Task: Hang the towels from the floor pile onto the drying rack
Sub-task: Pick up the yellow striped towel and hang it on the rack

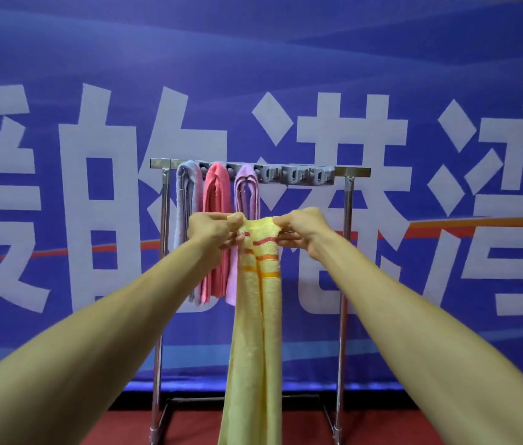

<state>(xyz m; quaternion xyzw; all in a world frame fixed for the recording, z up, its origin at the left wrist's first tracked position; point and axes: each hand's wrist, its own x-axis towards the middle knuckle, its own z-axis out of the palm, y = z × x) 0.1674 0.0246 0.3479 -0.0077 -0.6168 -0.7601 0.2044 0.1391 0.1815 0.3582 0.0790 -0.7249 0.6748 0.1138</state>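
A yellow towel (255, 332) with orange and red stripes hangs down in front of me, held up by its top edge. My left hand (212, 231) pinches the left end of that edge and my right hand (301, 232) pinches the right end. Behind it stands a metal drying rack (348, 252) whose top bar carries a grey strip of hooks (295, 175). A pale blue towel (186, 200), a coral pink towel (216, 220) and a lilac towel (246, 191) hang from the left hooks. The floor pile is out of view.
A big blue banner (414, 59) with white characters covers the wall right behind the rack. Red floor (398, 428) shows below, with the rack's base bars (244, 398) on it. Several hooks on the right of the strip hold nothing.
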